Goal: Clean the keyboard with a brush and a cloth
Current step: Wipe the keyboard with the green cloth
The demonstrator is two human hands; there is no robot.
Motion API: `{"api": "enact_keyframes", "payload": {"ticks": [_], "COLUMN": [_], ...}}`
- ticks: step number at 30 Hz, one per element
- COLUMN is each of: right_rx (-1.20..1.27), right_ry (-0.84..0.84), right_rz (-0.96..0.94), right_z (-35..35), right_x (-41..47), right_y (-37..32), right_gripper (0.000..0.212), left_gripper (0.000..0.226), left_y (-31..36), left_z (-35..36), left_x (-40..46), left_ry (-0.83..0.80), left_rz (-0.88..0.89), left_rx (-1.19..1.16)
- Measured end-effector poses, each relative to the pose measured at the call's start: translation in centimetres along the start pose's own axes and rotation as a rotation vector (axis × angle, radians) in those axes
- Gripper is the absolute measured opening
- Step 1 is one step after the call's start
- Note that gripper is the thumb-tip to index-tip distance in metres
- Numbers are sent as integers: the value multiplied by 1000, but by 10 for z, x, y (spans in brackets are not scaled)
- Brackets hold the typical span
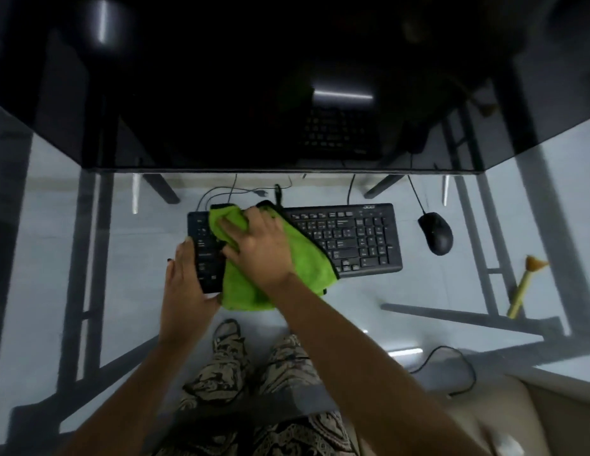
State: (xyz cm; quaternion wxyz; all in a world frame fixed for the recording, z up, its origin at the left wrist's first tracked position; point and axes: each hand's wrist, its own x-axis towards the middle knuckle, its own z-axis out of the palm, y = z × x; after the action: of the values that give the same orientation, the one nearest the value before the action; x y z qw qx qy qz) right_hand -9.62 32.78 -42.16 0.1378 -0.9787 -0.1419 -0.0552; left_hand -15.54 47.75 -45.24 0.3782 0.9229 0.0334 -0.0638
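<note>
A black keyboard (353,238) lies on the glass desk (402,297), below a dark monitor. A bright green cloth (307,261) covers its left-middle part. My right hand (257,245) lies on the cloth with fingers spread, pressing it onto the keys. My left hand (185,284) rests against the keyboard's left end, fingers straight along the edge and thumb under the near corner. A yellow-handled brush (524,287) lies on the desk at the far right, apart from both hands.
A black mouse (436,232) sits right of the keyboard, its cable running up behind the monitor (287,93). More cables lie behind the keyboard and at the lower right. My patterned trousers show through the glass.
</note>
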Motion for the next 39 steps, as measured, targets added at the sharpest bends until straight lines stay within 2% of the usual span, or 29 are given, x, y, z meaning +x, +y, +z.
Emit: {"api": "enact_keyframes", "payload": {"ticks": [2,7,9,11,13,16,17,18,21,22,24,27,30,32,33,37,39], "right_rx": [-18,-74,-15,40,58,46,28,25,134,142,110,92,69,-5,-38,-55,-78], "right_ry": [25,123,172,249,276,121,121,165,396,422,370,272,72,-39,-33,38,19], "right_rz": [73,467,624,739,716,387,370,449,974,1069,1011,721,256,11,3,322,398], "right_z": [-16,-57,-58,-48,-37,-37,-40,-42,-44,-41,-34,-19,-12,-19,-25,-48,-59], "right_x": [-17,-64,-74,-80,-86,-100,-99,-98,-82,-73,-58,-46,-44,-46,-49,-74,-86], "right_y": [49,172,186,169,139,129,138,147,154,145,116,68,33,42,56,138,165], "right_gripper": [49,44,43,42,40,41,41,39,36,36,36,36,42,49,51,52,51], "left_gripper": [111,115,114,114,114,112,112,112,113,114,113,112,112,112,112,113,113], "left_y": [-1,3,4,7,10,8,7,6,7,8,8,10,10,11,11,10,10], "left_z": [0,-2,-1,-1,-2,-2,-2,-2,-1,0,0,-1,-1,-2,-2,-4,-5], "left_x": [-1,-3,-3,-4,-6,-5,-5,-4,-6,-6,-7,-7,-7,-6,-6,-5,-5], "left_ry": [-21,-34,-38,-42,-38,-43,-44,-42,-34,-29,-21,-13,-7,-11,-15,-42,-50], "left_rz": [5,-21,-1,8,10,25,21,14,17,21,25,22,33,39,35,14,10], "left_rx": [13,25,55,71,77,63,56,54,58,56,54,51,58,62,61,40,45]}}
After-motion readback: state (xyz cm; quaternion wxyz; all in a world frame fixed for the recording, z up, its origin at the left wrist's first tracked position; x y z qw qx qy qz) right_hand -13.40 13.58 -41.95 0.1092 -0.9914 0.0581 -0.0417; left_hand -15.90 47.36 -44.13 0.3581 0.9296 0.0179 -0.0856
